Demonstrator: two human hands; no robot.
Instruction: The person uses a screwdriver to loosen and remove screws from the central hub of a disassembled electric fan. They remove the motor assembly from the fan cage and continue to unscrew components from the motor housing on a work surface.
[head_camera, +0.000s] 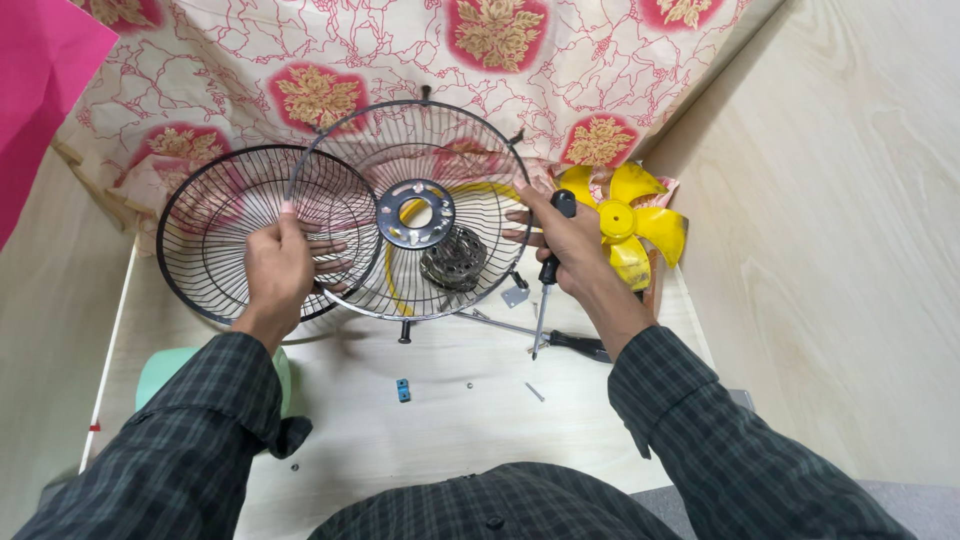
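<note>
Over a pale wooden worktop, the person's left hand (278, 268) grips the rim of a black wire fan guard (420, 205) held upright, fingers curled through its spokes, while the right hand (568, 245) steadies the opposite rim with a black-handled screwdriver (547, 290) clenched in its palm, the shaft pointing down toward the table. Neither hand is slack; both are closed on what they hold. A grey metal mounting ring (414, 213) sits at the guard's centre, and a second wire guard (225, 225) leans just behind and to the left, overlapping the first. Judging by the layout, the fan appears well taken apart: the yellow blade (625, 225) lies apart near the right wall, a small wound motor part (455, 258) rests behind the mesh, and a second screwdriver (570, 342) lies on the table beside loose screws (535, 392), a small metal bracket (515, 296) and a little blue clip (402, 389). Whether the ring is fixed to the guard cannot be told. A floral cloth (400, 50) hangs behind.
</note>
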